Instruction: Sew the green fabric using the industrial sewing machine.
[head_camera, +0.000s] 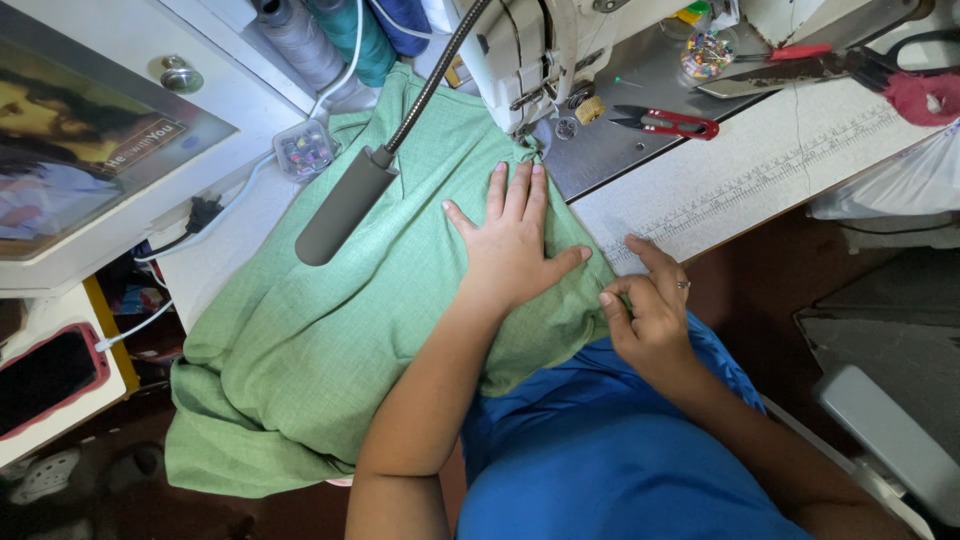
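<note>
A large piece of green fabric (330, 330) lies spread over the sewing table and hangs off its left front edge. My left hand (512, 245) lies flat on the fabric, fingers apart, with the fingertips close to the needle area of the white sewing machine (525, 50). My right hand (652, 305) pinches the fabric's right edge at the table's front, thumb and forefinger closed on the cloth. The machine's grey gooseneck lamp (345, 205) hangs over the fabric to the left of my left hand.
Red-handled thread snips (672, 122) lie on the metal plate right of the machine. Large scissors (800, 68) and a small tub of beads (706, 55) lie behind them. Thread cones (335, 35) stand at the back. A bobbin box (305, 150) and a phone (45, 375) lie left.
</note>
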